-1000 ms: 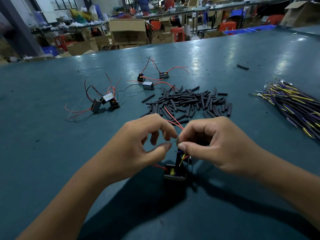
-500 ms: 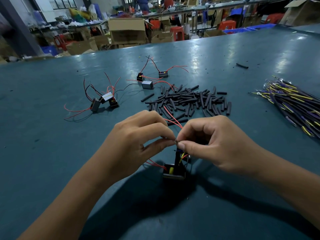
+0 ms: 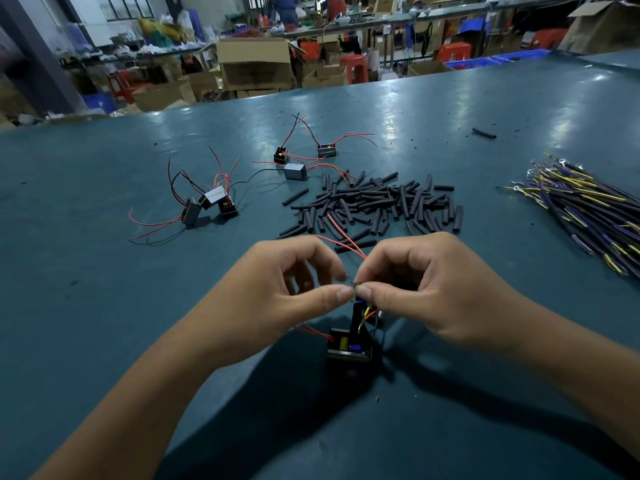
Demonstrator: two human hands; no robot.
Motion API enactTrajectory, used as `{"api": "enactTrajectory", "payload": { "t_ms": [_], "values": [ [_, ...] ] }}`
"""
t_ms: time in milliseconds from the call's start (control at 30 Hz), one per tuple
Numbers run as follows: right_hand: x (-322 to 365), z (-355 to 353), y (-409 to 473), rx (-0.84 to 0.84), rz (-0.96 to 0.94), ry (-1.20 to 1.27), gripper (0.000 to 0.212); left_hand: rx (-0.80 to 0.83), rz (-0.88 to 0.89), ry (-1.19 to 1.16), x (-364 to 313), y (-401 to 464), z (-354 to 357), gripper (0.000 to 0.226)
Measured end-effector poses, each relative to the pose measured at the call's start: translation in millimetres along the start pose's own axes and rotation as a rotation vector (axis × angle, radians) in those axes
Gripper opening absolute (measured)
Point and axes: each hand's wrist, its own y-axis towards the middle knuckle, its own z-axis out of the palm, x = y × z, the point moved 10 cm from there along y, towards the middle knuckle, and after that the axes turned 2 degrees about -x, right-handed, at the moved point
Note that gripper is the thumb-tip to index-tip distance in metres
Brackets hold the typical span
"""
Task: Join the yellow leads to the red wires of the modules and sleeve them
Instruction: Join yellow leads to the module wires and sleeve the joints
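Pinching bared wire ends between both hands (image 3: 353,289), thumbs meeting; module (image 3: 349,346) beneath, red wires (image 3: 341,237) running away

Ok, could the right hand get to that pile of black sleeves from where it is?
Probably yes. The pile of black sleeves lies on the open table just beyond the right hand, nothing between them. But that hand now pinches the wire joint, so it would have to let go first.

We worked in a factory assembly hall, at a wide teal workbench (image 3: 104,306). Beyond the workbench's far edge stood stacked cardboard boxes (image 3: 254,62), red plastic stools (image 3: 356,67) and blue crates (image 3: 467,63). Behind the boxes ran long benches (image 3: 415,17) crowded with goods.
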Motion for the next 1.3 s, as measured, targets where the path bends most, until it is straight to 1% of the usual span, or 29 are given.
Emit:
{"api": "enactTrajectory", "payload": {
  "t_ms": [33, 67, 100, 167, 333, 433, 500, 633, 700, 733, 767, 867, 900, 933, 967, 1000, 1100, 1167, 1233, 1300],
  "values": [
    [-0.6, -0.5, 0.2, -0.002, 0.002, -0.004, 0.006, -0.033, 0.136, 0.15, -11.5, -0.2, -5.9, 0.014],
    [-0.9, -0.7, 0.1, -0.003, 0.003, -0.009, 0.006, -0.061, 0.247, 0.25, -21.4, -1.9, -9.0, 0.017],
    [-1.0, -0.5, 0.0, -0.001, 0.002, -0.012, 0.006, -0.077, 0.325, 0.308, -28.9, -3.4, -9.7, 0.018],
    [-0.8, 0.8, 0.0, 0.006, -0.001, -0.011, 0.005, -0.097, 0.418, 0.39, -37.4, -5.4, -8.3, 0.015],
    [-1.5, 2.2, 0.2, 0.019, -0.006, -0.006, 0.003, -0.137, 0.531, 0.587, -43.0, -9.1, -1.4, 0.018],
    [-1.8, 2.3, -0.2, 0.022, -0.01, -0.004, 0.003, -0.124, 0.554, 0.627, -45.3, -10.4, 3.2, 0.019],
    [-2.6, 2.0, -0.3, 0.017, -0.005, -0.003, 0.003, -0.112, 0.532, 0.616, -44.9, -9.2, 5.3, 0.02],
    [-2.6, 1.6, -0.5, 0.009, 0.002, -0.002, 0.005, -0.079, 0.456, 0.582, -41.2, -7.7, 10.8, 0.023],
    [-1.6, 1.4, -0.8, 0.012, 0.002, 0.001, 0.006, -0.046, 0.367, 0.487, -32.2, -5.0, 12.6, 0.019],
    [-1.2, 1.5, -0.8, 0.013, 0.001, 0.002, 0.006, -0.024, 0.277, 0.386, -23.6, -2.2, 13.0, 0.018],
    [-0.9, 1.6, -0.7, 0.015, 0.001, 0.006, 0.006, 0.008, 0.146, 0.22, -11.7, 0.4, 13.6, 0.019],
    [0.3, 2.7, 0.1, 0.02, -0.003, 0.023, 0.006, 0.124, -0.341, -0.461, 24.5, -5.0, 33.6, 0.019],
    [0.2, 2.9, 0.5, 0.021, -0.003, 0.025, 0.006, 0.153, -0.417, -0.581, 27.4, -8.1, 40.3, 0.016],
    [-0.2, 2.7, 0.7, 0.021, -0.001, 0.026, 0.006, 0.151, -0.431, -0.592, 28.7, -8.5, 40.8, 0.014],
    [-1.1, 2.0, 1.1, 0.017, 0.002, 0.028, 0.006, 0.123, -0.401, -0.535, 28.7, -6.7, 36.1, 0.013],
    [-2.1, 1.0, 1.3, 0.012, 0.008, 0.029, 0.006, 0.086, -0.332, -0.428, 26.5, -3.9, 27.2, 0.013],
    [-3.2, -1.0, 1.0, 0.006, 0.014, 0.019, 0.006, -0.011, -0.005, 0.017, 2.7, 2.3, 0.1, 0.003],
    [-3.3, -1.2, 0.8, 0.008, 0.014, 0.009, 0.005, -0.055, 0.234, 0.302, -17.3, -1.7, -5.6, 0.015],
    [-3.7, -1.2, 0.5, 0.006, 0.014, 0.006, 0.005, -0.077, 0.373, 0.435, -30.1, -4.5, -3.7, 0.015],
    [-3.6, -0.8, 0.9, 0.006, 0.014, 0.003, 0.005, -0.076, 0.442, 0.454, -36.3, -6.4, -0.1, 0.011]
  ]
}}
